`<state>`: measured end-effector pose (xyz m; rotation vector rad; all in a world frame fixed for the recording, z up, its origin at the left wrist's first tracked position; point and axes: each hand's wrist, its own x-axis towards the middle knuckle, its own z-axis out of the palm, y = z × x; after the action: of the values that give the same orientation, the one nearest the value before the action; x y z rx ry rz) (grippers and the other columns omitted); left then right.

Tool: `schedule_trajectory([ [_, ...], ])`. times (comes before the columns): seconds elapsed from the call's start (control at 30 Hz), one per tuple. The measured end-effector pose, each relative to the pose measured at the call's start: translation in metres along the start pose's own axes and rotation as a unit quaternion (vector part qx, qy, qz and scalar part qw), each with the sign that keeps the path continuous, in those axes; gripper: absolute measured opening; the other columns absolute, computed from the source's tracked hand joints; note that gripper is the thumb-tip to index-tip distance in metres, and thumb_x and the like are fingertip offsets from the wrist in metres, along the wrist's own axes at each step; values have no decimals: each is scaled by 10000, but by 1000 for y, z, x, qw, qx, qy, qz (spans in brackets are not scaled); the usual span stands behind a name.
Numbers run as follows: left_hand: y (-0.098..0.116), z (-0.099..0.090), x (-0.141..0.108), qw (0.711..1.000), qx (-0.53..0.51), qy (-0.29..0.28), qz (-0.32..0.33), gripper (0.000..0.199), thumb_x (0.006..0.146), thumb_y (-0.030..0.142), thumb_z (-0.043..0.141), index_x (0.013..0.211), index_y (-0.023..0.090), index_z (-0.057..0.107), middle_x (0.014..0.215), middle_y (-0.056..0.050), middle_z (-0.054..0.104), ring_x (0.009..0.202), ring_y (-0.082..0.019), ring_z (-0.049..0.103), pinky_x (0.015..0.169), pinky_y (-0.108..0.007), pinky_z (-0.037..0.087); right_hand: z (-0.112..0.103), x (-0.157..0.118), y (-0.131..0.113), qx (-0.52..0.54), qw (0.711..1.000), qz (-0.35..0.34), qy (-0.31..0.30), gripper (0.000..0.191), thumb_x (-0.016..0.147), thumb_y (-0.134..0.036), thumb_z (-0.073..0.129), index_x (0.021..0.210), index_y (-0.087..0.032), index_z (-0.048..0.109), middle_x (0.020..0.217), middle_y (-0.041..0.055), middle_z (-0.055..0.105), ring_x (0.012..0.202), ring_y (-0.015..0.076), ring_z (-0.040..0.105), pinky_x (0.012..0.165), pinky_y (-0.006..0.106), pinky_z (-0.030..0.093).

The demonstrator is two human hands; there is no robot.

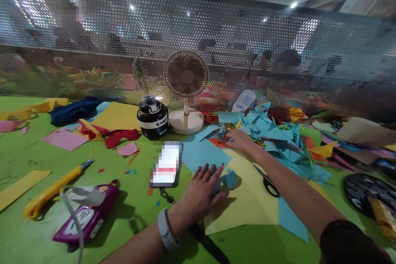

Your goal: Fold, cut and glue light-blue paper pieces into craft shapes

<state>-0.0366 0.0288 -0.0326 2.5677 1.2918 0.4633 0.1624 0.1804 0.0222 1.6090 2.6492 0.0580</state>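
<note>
My left hand [204, 185], with a pale-banded watch on its wrist, is palm down with fingers spread. Beneath and beside it are small cut pieces of blue paper [229, 179], on a light yellow sheet [247, 206]. Farther forward, my right hand [239, 140] has its fingers bent and drawn together on a small piece of blue paper [221, 133], above orange paper. A larger blue sheet [204, 153] lies between the hands. Black-handled scissors [271, 186] rest under my right forearm, blades partly hidden.
A heap of blue cut paper [278, 136] lies at right. Behind stand a desk fan [186, 75] and a black bottle [152, 121], before a perforated metal screen [123, 29]. At left are a phone [167, 163], a yellow-handled cutter [55, 187] and a purple device [88, 214].
</note>
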Motion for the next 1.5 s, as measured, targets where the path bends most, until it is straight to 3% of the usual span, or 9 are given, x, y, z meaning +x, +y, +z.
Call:
schedule_trajectory([
  [0.1, 1, -2, 0, 1000, -10, -8, -3, 690, 916, 520, 416, 1482, 204, 180, 1449, -170, 411, 1348, -356, 334, 1058, -552, 325, 1, 4, -2, 27, 1000, -11, -2, 155, 787, -282, 622, 859, -174, 707, 870, 59, 696, 823, 189, 621, 683, 238, 404],
  [0.33, 1, -2, 0, 1000, -3, 0, 0, 678, 912, 527, 417, 1468, 185, 232, 1429, -179, 435, 1337, -370, 349, 1048, -566, 333, 10, 11, -27, 95, 993, 33, 66, 307, 778, -443, 633, 894, -162, 672, 977, 117, 675, 968, 257, 600, 787, 301, 421],
  [0.5, 0, -2, 0, 1000, 0, -4, 5, 682, 917, 524, 405, 1473, 178, 217, 1437, -173, 427, 1333, -369, 355, 1050, -561, 334, 15, 26, -35, 204, 970, 96, 93, 227, 853, -377, 591, 847, -163, 666, 925, 93, 674, 943, 242, 617, 823, 351, 460],
  [0.67, -2, 2, -1, 1000, -5, 17, 12, 691, 916, 515, 416, 1482, 189, 189, 1428, -170, 440, 1338, -361, 352, 1044, -574, 340, 1, 31, 6, 367, 905, 169, 134, 317, 912, -326, 547, 1182, -161, 550, 1171, 81, 582, 972, 196, 604, 816, 402, 522],
  [0.87, -1, 0, -1, 1000, -9, 7, 7, 686, 915, 518, 414, 1478, 182, 208, 1429, -172, 437, 1338, -366, 348, 1044, -581, 340, -24, 5, 82, 466, 795, 281, 267, 334, 907, -325, 554, 1197, -160, 541, 1190, 86, 573, 996, 207, 597, 829, 415, 517],
  [1.0, 0, 0, -1, 1000, -5, 9, 8, 697, 910, 513, 429, 1481, 185, 201, 1422, -174, 446, 1332, -369, 358, 1046, -580, 336, -28, -14, 107, 445, 766, 306, 349, 340, 904, -328, 560, 1198, -160, 540, 1193, 87, 570, 995, 208, 598, 826, 417, 518],
  [1.17, -2, 4, -2, 1000, 1, 21, 15, 701, 910, 526, 421, 1485, 198, 187, 1428, -156, 444, 1336, -351, 358, 1055, -570, 325, -8, -21, 73, 353, 839, 210, 357, 282, 928, -276, 424, 1146, -165, 566, 1058, 75, 639, 959, 194, 597, 853, 383, 485],
  [1.33, -2, 4, -1, 1000, -3, 22, 16, 696, 911, 539, 406, 1480, 189, 209, 1423, -160, 450, 1326, -360, 372, 1051, -574, 328, 10, -14, 16, 237, 956, 18, 173, 98, 756, -203, 617, 817, -199, 693, 896, 38, 712, 875, 190, 631, 841, 304, 459],
  [1.5, -3, 3, 0, 1000, 3, 4, 6, 692, 910, 535, 410, 1478, 190, 216, 1428, -166, 442, 1336, -373, 349, 1052, -568, 330, 9, -6, 6, 83, 996, -33, 23, 107, 804, -213, 630, 862, -145, 689, 920, 85, 697, 942, 229, 624, 880, 373, 444],
])
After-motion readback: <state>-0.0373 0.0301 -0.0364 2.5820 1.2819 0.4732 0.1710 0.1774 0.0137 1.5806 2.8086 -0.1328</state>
